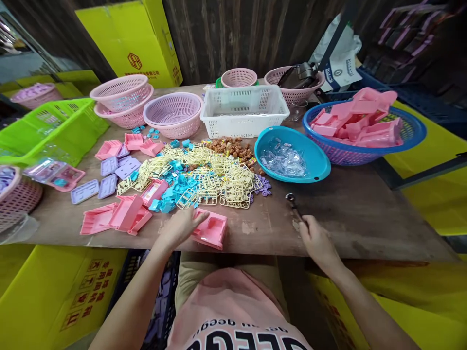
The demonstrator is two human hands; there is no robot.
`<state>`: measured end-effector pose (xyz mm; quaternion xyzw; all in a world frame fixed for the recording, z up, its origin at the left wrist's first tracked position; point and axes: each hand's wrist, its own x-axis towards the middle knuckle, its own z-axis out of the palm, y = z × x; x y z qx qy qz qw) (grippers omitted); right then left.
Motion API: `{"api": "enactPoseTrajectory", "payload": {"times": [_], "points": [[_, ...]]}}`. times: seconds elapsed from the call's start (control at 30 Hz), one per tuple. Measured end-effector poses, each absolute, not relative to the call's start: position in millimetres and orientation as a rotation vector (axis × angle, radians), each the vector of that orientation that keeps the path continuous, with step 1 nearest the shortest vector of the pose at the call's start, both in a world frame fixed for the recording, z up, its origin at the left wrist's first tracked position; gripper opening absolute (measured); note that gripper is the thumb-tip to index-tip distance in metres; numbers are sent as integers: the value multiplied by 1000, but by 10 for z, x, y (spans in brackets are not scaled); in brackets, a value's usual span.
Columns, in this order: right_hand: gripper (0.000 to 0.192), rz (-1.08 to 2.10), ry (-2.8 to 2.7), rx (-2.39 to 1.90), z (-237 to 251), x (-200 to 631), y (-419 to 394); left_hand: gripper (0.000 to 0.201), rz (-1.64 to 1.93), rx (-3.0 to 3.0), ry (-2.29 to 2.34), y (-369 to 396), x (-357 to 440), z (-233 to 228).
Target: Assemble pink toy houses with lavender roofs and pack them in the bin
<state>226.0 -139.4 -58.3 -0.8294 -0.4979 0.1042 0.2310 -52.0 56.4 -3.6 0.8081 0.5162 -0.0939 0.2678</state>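
My left hand (182, 227) grips the left end of a pink plastic box-shaped part (215, 231) near the table's front edge, its thumb over the top. In my right hand (319, 243) is a dark-handled wrench (294, 206), its metal head pointing away from me over bare wood. Just beyond the left hand lie small blue plastic parts (171, 197) and cream sprue frames (235, 189). More pink box parts (126, 214) are stacked left of that hand. Small purple swirl-shaped pieces (263, 185) lie between the frames and the wrench.
A turquoise basin (317, 167) holds clear plastic pieces; a blue basket (414, 133) at right holds pink parts. A white basket (248, 124), pink baskets (175, 129) and a lime crate (78, 129) stand behind. Brown pieces (233, 148) and lilac plates (85, 191) lie about.
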Motion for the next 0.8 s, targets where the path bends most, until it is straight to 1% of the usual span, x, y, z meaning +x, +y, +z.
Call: {"api": "enactPoseTrajectory", "payload": {"times": [0.1,0.2,0.3,0.4,0.53,0.6,0.73,0.8], "points": [[26,549,-1504,-2060,-467,1848,-1278,53,-338,2286,1453,385,-446,-65],[33,747,-1576,-1756,-324,1554,-1158,57,-388,2305,1489,302,-398,-123],[42,694,-1578,-1607,-236,1401,-1085,63,-408,2288,1495,305,-377,-134],[46,576,-1611,-1617,-263,1331,-1062,66,-437,2294,1509,321,-367,-124],[45,643,-1700,-1787,-325,1320,-1041,59,-398,2406,1468,328,-387,-150],[44,666,-1684,-1760,-288,1327,-1034,55,-382,2467,1424,330,-406,-172],[46,575,-1651,-1626,-183,1312,-1051,52,-407,2464,1452,320,-405,-169],[47,654,-1727,-1679,-176,1303,-1062,52,-443,2426,1487,307,-380,-133]]}}
